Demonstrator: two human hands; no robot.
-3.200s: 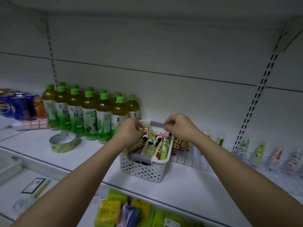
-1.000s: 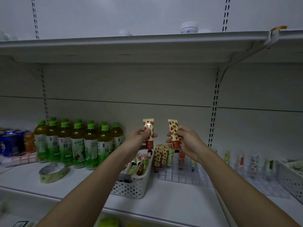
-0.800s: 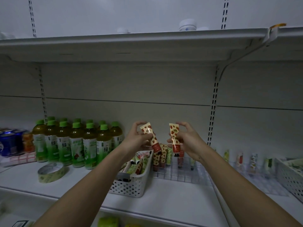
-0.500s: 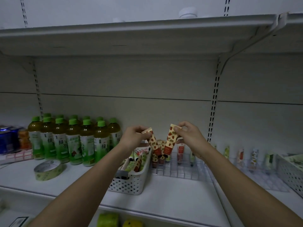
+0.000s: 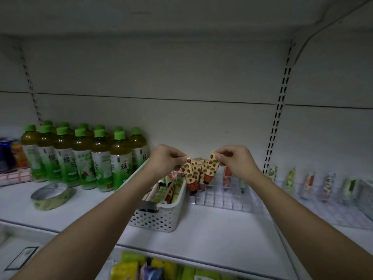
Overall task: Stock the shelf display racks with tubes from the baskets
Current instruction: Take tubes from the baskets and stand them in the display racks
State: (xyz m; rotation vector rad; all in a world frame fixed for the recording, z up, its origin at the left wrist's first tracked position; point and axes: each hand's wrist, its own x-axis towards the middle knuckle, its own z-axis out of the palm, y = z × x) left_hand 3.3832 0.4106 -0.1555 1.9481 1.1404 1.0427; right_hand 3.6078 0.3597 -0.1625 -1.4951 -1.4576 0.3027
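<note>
Tubes (image 5: 190, 174) with a strawberry print are held one in each hand above the clear display rack (image 5: 220, 199) on the white shelf (image 5: 212, 235). At far left stand blue cans (image 5: 5, 156) and a pad of red-edged labels (image 5: 14, 176); beside them is a block of green-capped tea bottles (image 5: 84, 156), with a roll of printed tape (image 5: 51, 196) lying flat in front. Next comes a white perforated basket (image 5: 159, 217) holding more tubes, some green and some patterned, lying at mixed angles. The left hand (image 5: 165, 160) pinches the crimped end of its tube between thumb and fingers, cap pointing down toward the rack's left edge, just right of the basket rim. The right hand (image 5: 235, 160) pinches the crimped end of a second strawberry tube (image 5: 212, 170), cap tilted down and left among matching tubes already standing in the rack. Whether either cap has entered a cell cannot be told. Farther right, single tubes (image 5: 289, 178) of other designs stand spaced along a second clear rack (image 5: 327, 211), and the edge of another white basket (image 5: 366, 193) shows at far right. Coloured packets (image 5: 137, 269) lie on the lower shelf.
</note>
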